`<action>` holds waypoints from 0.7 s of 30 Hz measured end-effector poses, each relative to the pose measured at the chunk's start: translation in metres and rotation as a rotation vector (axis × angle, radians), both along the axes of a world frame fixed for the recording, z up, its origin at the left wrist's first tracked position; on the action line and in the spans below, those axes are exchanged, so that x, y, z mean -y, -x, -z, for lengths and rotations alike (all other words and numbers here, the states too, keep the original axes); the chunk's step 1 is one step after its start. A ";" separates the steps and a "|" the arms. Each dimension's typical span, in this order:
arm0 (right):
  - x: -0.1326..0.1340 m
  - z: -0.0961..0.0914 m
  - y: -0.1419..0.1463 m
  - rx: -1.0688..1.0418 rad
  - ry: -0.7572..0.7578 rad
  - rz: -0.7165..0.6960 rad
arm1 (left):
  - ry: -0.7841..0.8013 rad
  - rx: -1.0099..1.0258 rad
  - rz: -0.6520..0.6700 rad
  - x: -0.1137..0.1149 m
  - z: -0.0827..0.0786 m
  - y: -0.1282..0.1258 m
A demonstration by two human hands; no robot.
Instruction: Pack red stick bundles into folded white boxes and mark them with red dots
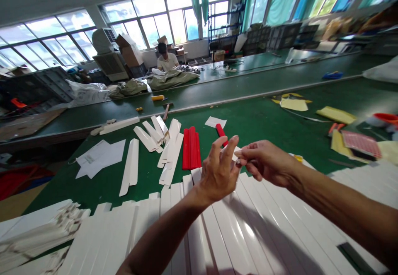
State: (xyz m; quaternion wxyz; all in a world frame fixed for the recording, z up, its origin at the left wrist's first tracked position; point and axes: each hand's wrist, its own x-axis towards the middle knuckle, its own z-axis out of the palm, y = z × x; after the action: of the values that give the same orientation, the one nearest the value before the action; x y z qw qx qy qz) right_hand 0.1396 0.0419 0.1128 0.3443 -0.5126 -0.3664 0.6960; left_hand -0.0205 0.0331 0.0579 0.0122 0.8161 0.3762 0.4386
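Left hand point(217, 175) raised above a green counter point(248, 117), fingers half-curled and apart, holding nothing visible; right hand point(264, 162) reaching in from the side, its fingertips point(244, 155) pinched on a white scrap point(236, 153) just beside the left fingers, though the firmness of the grip cannot be told. Red stick point(221, 133) directly behind the left fingers; whether they touch it cannot be told. Foreground: glossy white strips point(233, 225) side by side in a long row along the near edge, beneath both forearms, with a stack of folded strips point(40, 233) at the left end. Mid-counter: folded white pieces point(152, 136) in a loose fan, a lone folded strip point(130, 167), flat white sheets point(99, 159), red strips point(191, 148) laid together, and a white slip point(215, 121). Flat strips far outnumber the loose folded pieces. Right side: yellow sheets point(294, 103) and a red printed sheet point(361, 143). Background: second green counter point(258, 80) bearing a yellow roll point(157, 97); seated person point(167, 59) at its far end, behind green sacks point(172, 78); cardboard boxes point(130, 51), an air cooler point(107, 55), and tall windows point(139, 22) hung with green curtains point(199, 6).
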 end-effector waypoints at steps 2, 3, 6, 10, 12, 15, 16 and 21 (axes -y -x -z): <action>0.002 0.002 -0.001 -0.007 -0.007 -0.007 | 0.028 -0.005 0.017 0.000 0.002 0.002; 0.005 0.005 -0.001 -0.012 -0.032 -0.002 | 0.047 -0.006 0.037 0.000 0.003 0.003; 0.014 0.023 0.005 -0.017 -0.143 0.059 | 0.087 0.025 0.110 -0.001 0.004 0.008; 0.017 0.063 0.014 0.153 -0.368 0.208 | 0.130 0.056 0.169 -0.002 0.002 0.016; 0.014 0.088 0.016 0.375 -0.539 0.257 | 0.152 0.063 0.169 -0.002 0.002 0.020; 0.012 0.125 0.020 0.674 -0.859 0.202 | 0.186 0.083 0.138 -0.002 0.002 0.025; 0.013 0.135 0.022 0.743 -0.955 0.171 | 0.195 0.091 0.130 0.000 0.001 0.025; 0.017 0.160 0.027 1.022 -0.941 0.018 | 0.276 0.110 0.111 0.002 0.002 0.033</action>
State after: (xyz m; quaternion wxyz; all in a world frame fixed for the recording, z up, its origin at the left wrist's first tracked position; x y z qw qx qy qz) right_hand 0.1131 0.0245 -0.0476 0.3199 -0.5753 -0.7412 0.1316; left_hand -0.0533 0.0307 0.0555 0.1692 0.8010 0.3859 0.4253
